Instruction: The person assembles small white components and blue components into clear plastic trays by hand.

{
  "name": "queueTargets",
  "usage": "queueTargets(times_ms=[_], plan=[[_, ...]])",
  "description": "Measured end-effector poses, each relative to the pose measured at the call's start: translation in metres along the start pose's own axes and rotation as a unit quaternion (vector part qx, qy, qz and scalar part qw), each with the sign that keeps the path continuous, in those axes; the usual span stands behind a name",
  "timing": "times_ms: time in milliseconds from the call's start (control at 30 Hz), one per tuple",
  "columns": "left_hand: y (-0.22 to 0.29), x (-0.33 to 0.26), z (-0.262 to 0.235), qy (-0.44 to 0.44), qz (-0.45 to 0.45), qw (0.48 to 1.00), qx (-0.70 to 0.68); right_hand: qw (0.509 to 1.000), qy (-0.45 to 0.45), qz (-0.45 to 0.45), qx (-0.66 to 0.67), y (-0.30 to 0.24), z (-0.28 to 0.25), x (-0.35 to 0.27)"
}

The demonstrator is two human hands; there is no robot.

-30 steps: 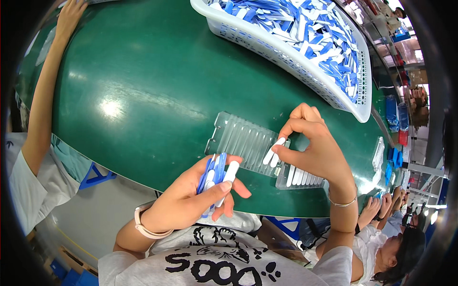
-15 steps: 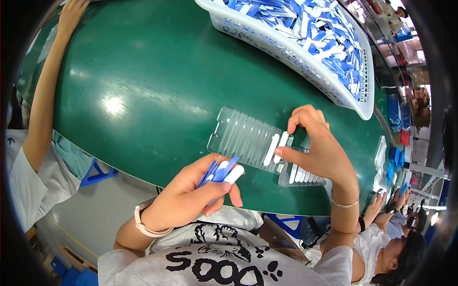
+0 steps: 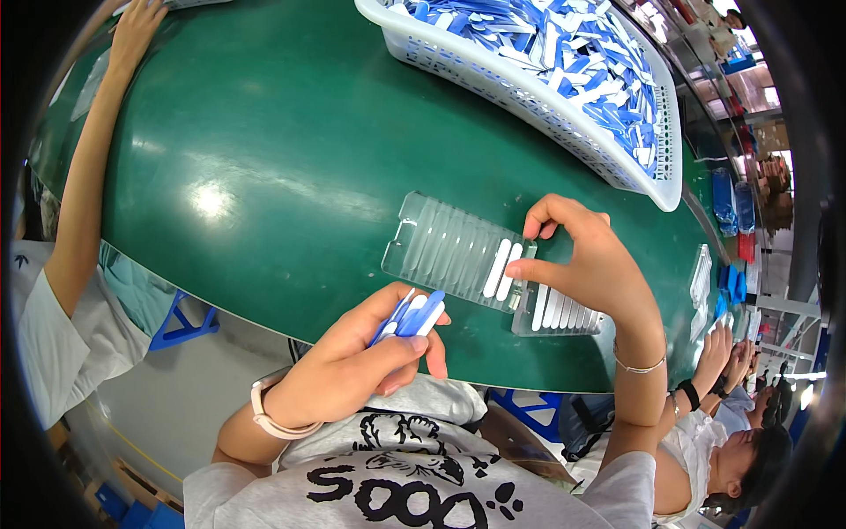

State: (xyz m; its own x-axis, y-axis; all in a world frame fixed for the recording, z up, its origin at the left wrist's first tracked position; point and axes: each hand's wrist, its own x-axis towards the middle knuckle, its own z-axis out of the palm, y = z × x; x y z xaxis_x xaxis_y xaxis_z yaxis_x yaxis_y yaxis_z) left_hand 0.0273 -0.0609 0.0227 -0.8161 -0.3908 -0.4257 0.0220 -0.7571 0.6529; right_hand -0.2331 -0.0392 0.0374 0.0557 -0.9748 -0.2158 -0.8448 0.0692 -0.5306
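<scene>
My left hand is closed round a small bunch of flat blue-and-white strips with rounded ends, like nail files. Their ends stick up past the thumb. Beyond it, a clear plastic tray with parallel grooves lies on the table. Two white strips rest side by side in its right-end grooves. Over that end is my right hand, thumb and forefinger apart. The thumb tip is at the right-hand strip and the forefinger near the tray's far edge; no strip shows lifted between them.
Partly under my right hand, a second clear tray holds several white strips. A white perforated basket heaped with blue and white strips stands at the back right of the green table. Another person's arm reaches in at left; co-workers sit at right.
The second white strip has settled into its groove, and my right hand's grip on it has loosened. My left hand keeps its bunch almost in place. The basket appears slightly shifted left.
</scene>
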Motion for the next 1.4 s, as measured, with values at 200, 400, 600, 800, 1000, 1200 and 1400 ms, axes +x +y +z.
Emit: queueTargets(times_ms=[200, 400, 600, 800, 1000, 1200, 1400], plan=[[0.000, -0.001, 0.008, 0.026, -0.016, 0.999, 0.022, 0.999, 0.035, -0.005, -0.017, -0.003, 0.009, -0.001], [0.001, 0.000, 0.008, 0.010, -0.021, 0.999, 0.023, 0.994, 0.073, -0.076, 0.030, -0.008, 0.010, 0.000], [-0.001, 0.002, 0.009, -0.014, -0.048, 0.999, 0.015, 0.940, -0.047, -0.105, 0.322, -0.049, 0.012, -0.015], [-0.002, 0.003, 0.007, -0.050, -0.037, 0.998, 0.016, 0.937, -0.040, -0.081, 0.337, -0.038, 0.021, -0.018], [0.004, 0.001, 0.007, -0.049, -0.066, 0.996, 0.020, 0.909, -0.051, -0.033, 0.412, -0.040, 0.026, -0.016], [0.005, 0.003, 0.007, -0.047, -0.076, 0.995, 0.042, 0.945, -0.033, -0.084, 0.313, -0.042, 0.026, -0.012], [0.000, 0.004, 0.004, 0.021, -0.054, 0.996, -0.063, 0.949, 0.277, -0.150, -0.012, -0.025, 0.022, -0.014]])
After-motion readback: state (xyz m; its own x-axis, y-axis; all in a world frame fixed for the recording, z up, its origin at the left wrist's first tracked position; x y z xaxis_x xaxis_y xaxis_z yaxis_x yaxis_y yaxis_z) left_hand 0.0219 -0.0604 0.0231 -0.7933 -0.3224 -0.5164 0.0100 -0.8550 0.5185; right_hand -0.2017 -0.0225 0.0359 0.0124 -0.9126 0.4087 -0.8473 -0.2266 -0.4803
